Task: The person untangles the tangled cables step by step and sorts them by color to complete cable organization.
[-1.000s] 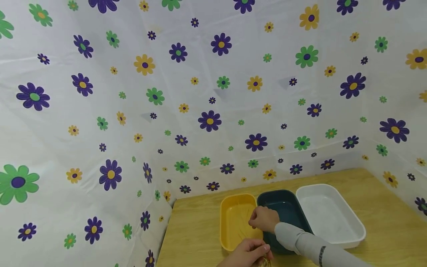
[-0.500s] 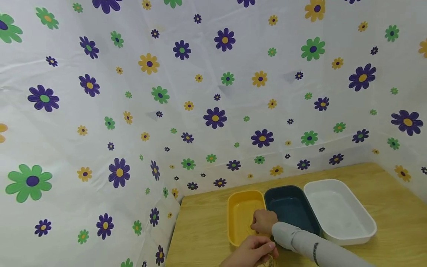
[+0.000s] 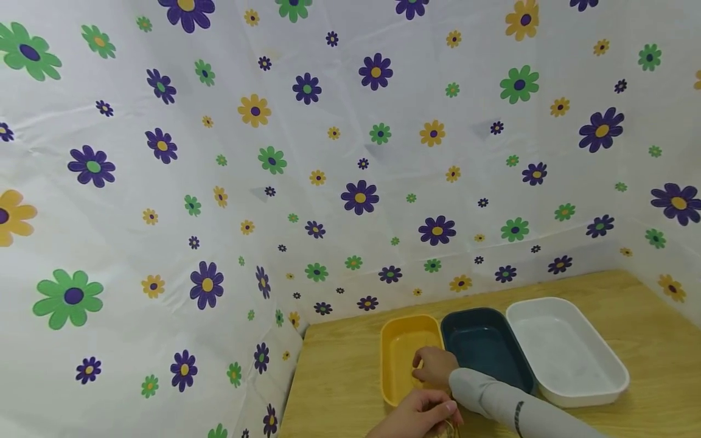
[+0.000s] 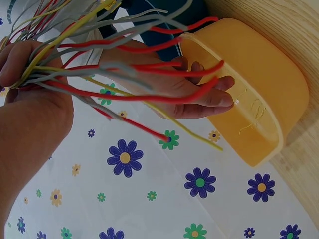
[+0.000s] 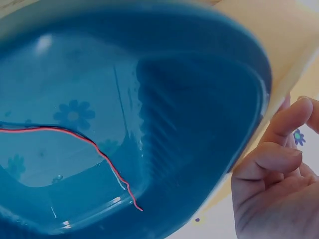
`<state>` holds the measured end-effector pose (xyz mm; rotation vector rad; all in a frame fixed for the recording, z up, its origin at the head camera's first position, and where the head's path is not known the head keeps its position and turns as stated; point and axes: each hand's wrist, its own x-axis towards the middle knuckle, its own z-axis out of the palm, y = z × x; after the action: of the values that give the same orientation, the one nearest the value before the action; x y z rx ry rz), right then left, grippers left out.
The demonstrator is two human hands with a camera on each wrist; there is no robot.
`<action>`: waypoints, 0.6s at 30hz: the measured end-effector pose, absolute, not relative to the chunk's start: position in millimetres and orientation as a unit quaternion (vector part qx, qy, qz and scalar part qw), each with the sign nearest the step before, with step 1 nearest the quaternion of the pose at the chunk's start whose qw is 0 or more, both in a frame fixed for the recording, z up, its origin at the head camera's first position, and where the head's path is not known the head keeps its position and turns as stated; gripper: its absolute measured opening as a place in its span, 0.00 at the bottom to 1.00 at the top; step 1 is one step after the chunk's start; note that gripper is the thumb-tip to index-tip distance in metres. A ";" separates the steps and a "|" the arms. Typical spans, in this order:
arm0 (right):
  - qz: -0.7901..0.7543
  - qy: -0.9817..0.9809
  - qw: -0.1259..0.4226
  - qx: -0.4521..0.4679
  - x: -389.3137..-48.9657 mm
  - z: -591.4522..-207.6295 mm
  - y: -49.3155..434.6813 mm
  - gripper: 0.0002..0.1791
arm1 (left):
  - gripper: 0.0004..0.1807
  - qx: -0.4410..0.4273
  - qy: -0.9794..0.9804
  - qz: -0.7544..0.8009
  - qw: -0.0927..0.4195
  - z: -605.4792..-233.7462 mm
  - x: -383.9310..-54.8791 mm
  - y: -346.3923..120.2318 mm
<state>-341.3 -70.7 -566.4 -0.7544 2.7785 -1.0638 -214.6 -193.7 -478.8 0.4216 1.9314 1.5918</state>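
Note:
In the head view, my left hand is at the bottom edge, gripping a bundle of thin wires. Red, grey and yellow strands fan out from it in the left wrist view. My right hand hovers over the right side of the yellow tray, fingers loosely bent. Between its thumb and fingertips I see no wire. Several short yellow wires lie inside that tray. Inside the dark blue tray, the right wrist view shows a red wire and a pale strand beside it.
A white tray stands right of the blue one; the three trays sit side by side on a wooden table. Flower-printed white cloth hangs behind and at both sides. The right sleeve crosses the front of the blue tray.
My right hand's fingers have loosened from a pinch over the yellow tray, and the hand is slightly lower over it. My left hand keeps its grip on the bundle. The head view has shifted left.

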 end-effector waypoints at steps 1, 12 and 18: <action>-0.351 0.902 0.040 -0.247 -341.6 -567.1 -69.0 0.06 | 0.23 0.163 0.726 0.598 0.298 -479.3 -214.8 -193.3; -0.380 0.878 0.080 -0.281 -332.8 -548.7 -35.1 0.02 | 0.22 0.176 0.714 0.613 0.290 -486.7 -217.7 -183.5; -0.413 0.859 0.084 -0.290 -318.1 -526.8 -8.7 0.03 | 0.19 0.165 0.709 0.631 0.269 -486.9 -218.4 -181.6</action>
<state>-318.1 -8.7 -526.8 -0.8664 2.5627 -1.2332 -218.4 -181.6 -486.9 0.4451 1.9126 1.7008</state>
